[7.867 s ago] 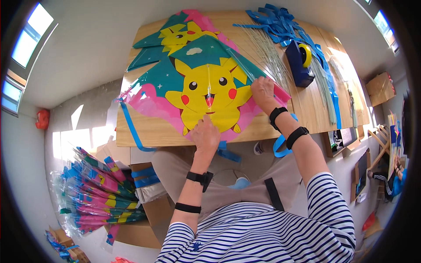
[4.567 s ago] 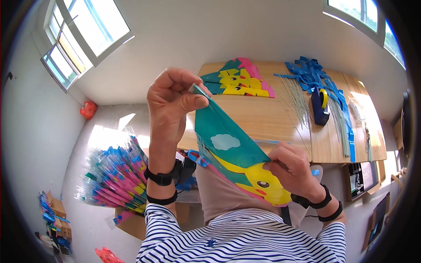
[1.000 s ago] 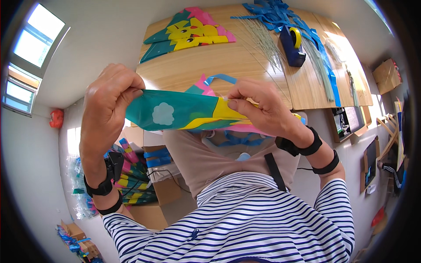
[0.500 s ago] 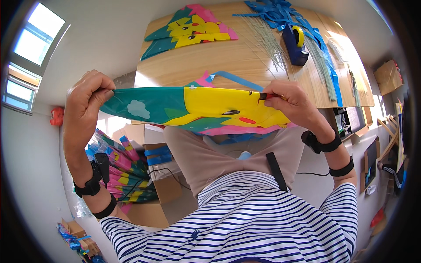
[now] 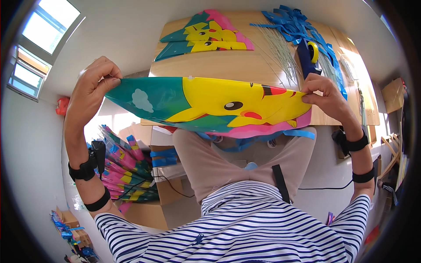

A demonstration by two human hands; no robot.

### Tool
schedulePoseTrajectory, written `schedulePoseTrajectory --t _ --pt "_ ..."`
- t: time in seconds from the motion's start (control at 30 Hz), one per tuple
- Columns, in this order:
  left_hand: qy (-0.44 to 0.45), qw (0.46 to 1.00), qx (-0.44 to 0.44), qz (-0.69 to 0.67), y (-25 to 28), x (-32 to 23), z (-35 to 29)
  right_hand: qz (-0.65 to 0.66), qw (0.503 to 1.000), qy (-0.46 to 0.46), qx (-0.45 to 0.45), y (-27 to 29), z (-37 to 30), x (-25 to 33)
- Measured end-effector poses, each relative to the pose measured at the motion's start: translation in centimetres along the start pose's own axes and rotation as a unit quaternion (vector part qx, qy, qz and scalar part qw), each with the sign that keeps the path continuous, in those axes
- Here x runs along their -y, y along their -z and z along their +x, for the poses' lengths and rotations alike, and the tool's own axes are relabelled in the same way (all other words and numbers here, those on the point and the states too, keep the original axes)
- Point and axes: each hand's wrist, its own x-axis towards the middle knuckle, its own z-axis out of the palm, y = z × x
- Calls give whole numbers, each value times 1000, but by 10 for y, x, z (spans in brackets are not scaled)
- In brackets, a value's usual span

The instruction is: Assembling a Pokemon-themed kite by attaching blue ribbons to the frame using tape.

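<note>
A thin printed kite (image 5: 204,98), green at one end and yellow and pink toward the other, is stretched between my hands above my lap. My left hand (image 5: 94,85) pinches its green tip at the left. On the right, my right hand (image 5: 326,96) has thumb and fingers closed on the yellow end. The kite's upper edge runs nearly straight from hand to hand, while its lower part sags. Below it, a blue ribbon strip (image 5: 299,133) lies over my right knee.
On the wooden table (image 5: 237,65) are more printed kites (image 5: 210,37), thin pale rods (image 5: 280,50), a heap of blue ribbons (image 5: 285,22) and a blue tape dispenser (image 5: 303,57). Bundled colourful kites (image 5: 127,164) and a cardboard box (image 5: 144,215) stand to my left.
My right hand has moved outward to the right along the kite's upper edge, pulling it out wider. More of the yellow part shows. My left hand still grips the green tip.
</note>
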Motion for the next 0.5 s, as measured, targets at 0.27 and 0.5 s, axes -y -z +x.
schedulePoseTrajectory --t 0.27,0.5 --pt "71 996 -7 56 -53 52 69 -60 993 -100 -34 11 101 -25" --pt "-3 927 -373 -47 16 113 198 -29 895 42 -443 179 250 61"
